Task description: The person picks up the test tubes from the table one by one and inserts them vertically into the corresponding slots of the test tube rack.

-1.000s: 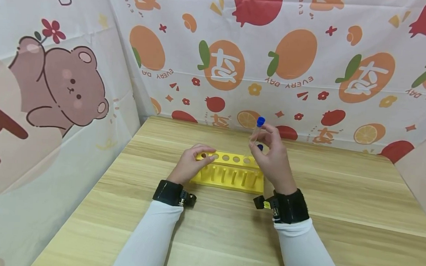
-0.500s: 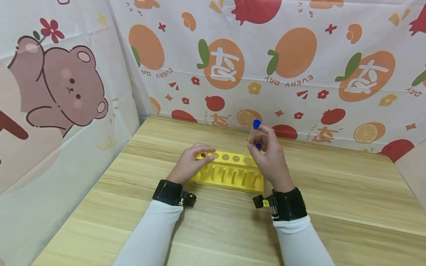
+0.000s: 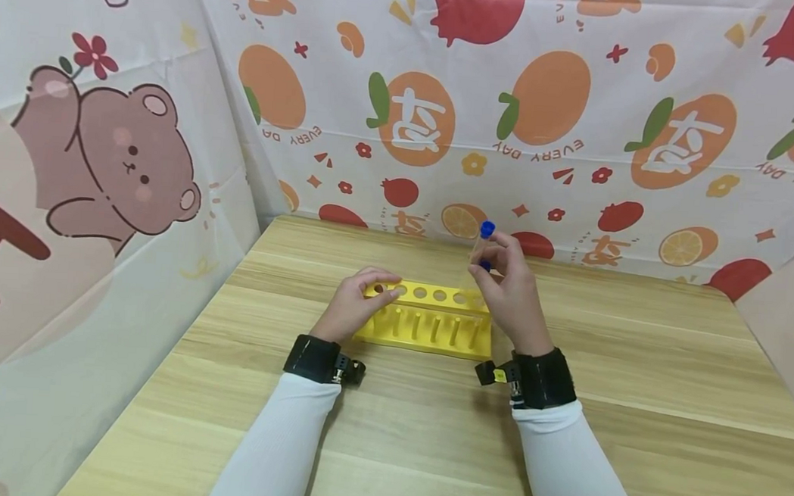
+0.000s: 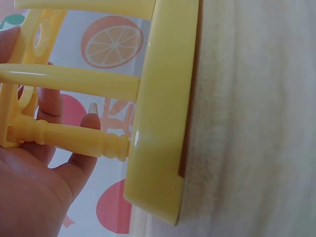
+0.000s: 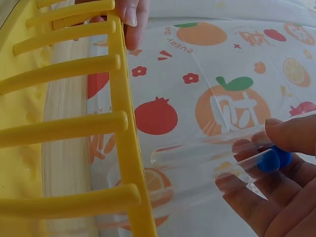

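My left hand (image 3: 359,303) grips the left end of the yellow test tube rack (image 3: 425,348), thumb in front and fingers behind. In the left wrist view, its fingers (image 4: 91,121) show behind the rack's end post (image 4: 74,138). My right hand (image 3: 513,297) pinches a clear, blue-capped test tube (image 3: 479,247) between thumb and fingers, tilted above the rack's right end. Its rounded bottom (image 5: 160,155) points toward the rack in the right wrist view. A second tube's blue cap (image 5: 271,160) lies beside the fingers, and its clear body runs down to the rack's right end.
The rack has a row of round holes along its top bar and upright pegs (image 3: 436,328) in front. It stands on a wood-grain table (image 3: 420,431). Fruit-print cloth (image 3: 549,98) hangs behind, and a bear-print cloth (image 3: 136,164) hangs at left.
My right hand dips slightly left with the pinched test tube, then shifts back right to nearly its earlier position. My left hand and the rack stay in place.
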`<state>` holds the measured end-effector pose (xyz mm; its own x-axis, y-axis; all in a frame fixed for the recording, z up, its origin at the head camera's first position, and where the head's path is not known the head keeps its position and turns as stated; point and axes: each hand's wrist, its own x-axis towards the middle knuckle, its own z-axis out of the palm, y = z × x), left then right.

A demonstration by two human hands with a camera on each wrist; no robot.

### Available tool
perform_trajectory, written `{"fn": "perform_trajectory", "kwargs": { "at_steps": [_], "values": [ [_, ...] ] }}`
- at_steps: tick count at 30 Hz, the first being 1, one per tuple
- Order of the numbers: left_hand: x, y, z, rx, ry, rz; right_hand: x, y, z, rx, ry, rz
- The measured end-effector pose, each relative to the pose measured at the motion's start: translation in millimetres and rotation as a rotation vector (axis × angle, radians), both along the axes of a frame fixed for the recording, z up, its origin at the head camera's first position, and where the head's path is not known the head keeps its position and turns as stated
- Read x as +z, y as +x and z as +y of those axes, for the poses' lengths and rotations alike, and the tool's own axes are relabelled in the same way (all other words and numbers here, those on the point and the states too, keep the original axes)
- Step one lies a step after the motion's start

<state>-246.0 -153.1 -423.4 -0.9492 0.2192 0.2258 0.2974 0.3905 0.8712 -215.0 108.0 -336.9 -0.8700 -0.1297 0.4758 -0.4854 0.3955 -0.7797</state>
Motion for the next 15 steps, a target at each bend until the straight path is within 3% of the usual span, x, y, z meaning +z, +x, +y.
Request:
{"fn": "perform_trajectory", "kwargs": {
  "at_steps": [6,15],
  "values": [
    [0.1,-0.6,-0.2,-0.008,0.001,-0.003,-14.9,-13.8,7.4,-0.007,-0.009,0.024],
    [4.9,1.3,0.4,-0.014,0.015,-0.027,-16.6,-15.3,9.0,0.004,-0.003,0.026]
  ]
}}
